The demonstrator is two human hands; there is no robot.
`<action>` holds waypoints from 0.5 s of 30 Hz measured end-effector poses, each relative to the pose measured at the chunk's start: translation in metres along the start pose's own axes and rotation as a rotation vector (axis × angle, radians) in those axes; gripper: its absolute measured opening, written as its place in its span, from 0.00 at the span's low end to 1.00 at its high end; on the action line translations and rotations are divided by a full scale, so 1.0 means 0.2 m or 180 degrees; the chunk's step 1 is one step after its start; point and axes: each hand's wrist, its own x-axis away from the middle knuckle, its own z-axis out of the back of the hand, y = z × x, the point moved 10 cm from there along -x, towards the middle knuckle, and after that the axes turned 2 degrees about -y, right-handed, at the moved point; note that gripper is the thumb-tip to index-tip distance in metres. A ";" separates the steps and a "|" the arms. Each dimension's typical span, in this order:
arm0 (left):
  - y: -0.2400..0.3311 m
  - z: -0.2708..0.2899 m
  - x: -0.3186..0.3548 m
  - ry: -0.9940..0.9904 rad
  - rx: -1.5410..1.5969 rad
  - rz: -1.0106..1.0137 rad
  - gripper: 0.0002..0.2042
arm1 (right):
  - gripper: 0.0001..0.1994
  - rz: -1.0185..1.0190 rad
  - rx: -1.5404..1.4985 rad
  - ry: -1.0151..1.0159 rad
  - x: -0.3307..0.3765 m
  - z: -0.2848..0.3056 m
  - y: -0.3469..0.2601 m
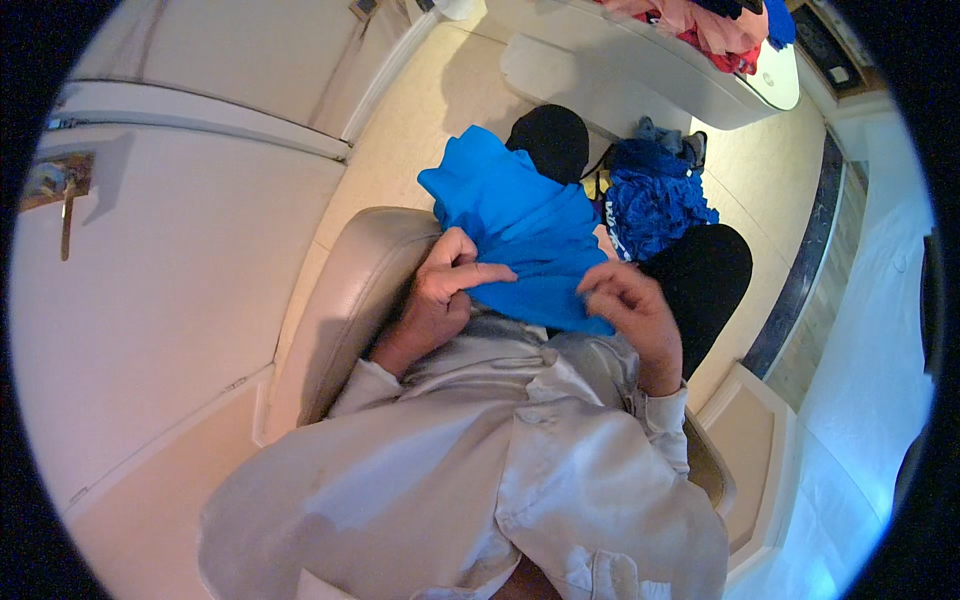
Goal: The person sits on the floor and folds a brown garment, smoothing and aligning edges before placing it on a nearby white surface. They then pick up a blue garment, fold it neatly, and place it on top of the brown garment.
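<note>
A bright blue cloth garment (525, 215) lies spread over my lap and left thigh, with soft folds. My left hand (447, 285) rests at its near left edge, the index finger stretched out across the cloth and other fingers bent. Over the cloth's near right corner is my right hand (630, 305), its fingers loosely curled and a little blurred. I see nothing held in either hand. What kind of garment the blue cloth is, I cannot tell.
Beyond my knees, a heap of dark blue clothes (655, 195) lies low down. Pink, red and blue clothes (715, 30) are piled on a white ledge (770, 85) at the far right. The beige padded seat (350, 290) flanks my left side, near a white door (170, 280).
</note>
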 end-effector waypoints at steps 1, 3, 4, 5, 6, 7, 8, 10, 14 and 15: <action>0.00 -0.01 0.00 -0.0050 -0.0030 -0.0024 0.25 | 0.05 -0.0309 -0.0203 -0.0501 0.01 -0.09 0.10; 0.00 -0.02 0.02 -0.0155 -0.0008 -0.0097 0.23 | 0.06 -0.0708 0.0669 -0.0676 0.05 -0.16 0.16; -0.01 -0.03 0.02 -0.0206 0.0003 -0.0131 0.22 | 0.07 -0.0647 0.0854 -0.0340 0.03 -0.11 0.16; -0.01 -0.03 0.03 -0.0220 -0.0004 -0.0129 0.21 | 0.08 -0.0608 0.1041 0.0013 0.01 -0.04 0.17; -0.02 -0.04 0.03 -0.0232 -0.0012 -0.0126 0.20 | 0.09 -0.0565 0.1228 0.0365 0.00 0.02 0.17; -0.03 -0.05 0.03 -0.0241 -0.0023 -0.0122 0.19 | 0.11 -0.0363 0.1406 0.0786 -0.02 0.09 0.15; -0.03 -0.05 0.03 -0.0239 -0.0028 -0.0155 0.19 | 0.13 -0.0140 0.1590 0.1213 -0.04 0.16 0.12; -0.02 -0.05 0.03 -0.0237 -0.0047 -0.0233 0.18 | 0.15 0.0165 0.1835 0.1619 -0.08 0.22 0.09; -0.03 -0.04 0.03 -0.0231 -0.0017 -0.0289 0.20 | 0.17 0.0246 0.2062 0.1266 -0.22 0.21 0.19; -0.02 -0.04 0.03 -0.0207 0.0010 -0.0281 0.20 | 0.17 0.0215 0.2113 0.1100 -0.25 0.19 0.22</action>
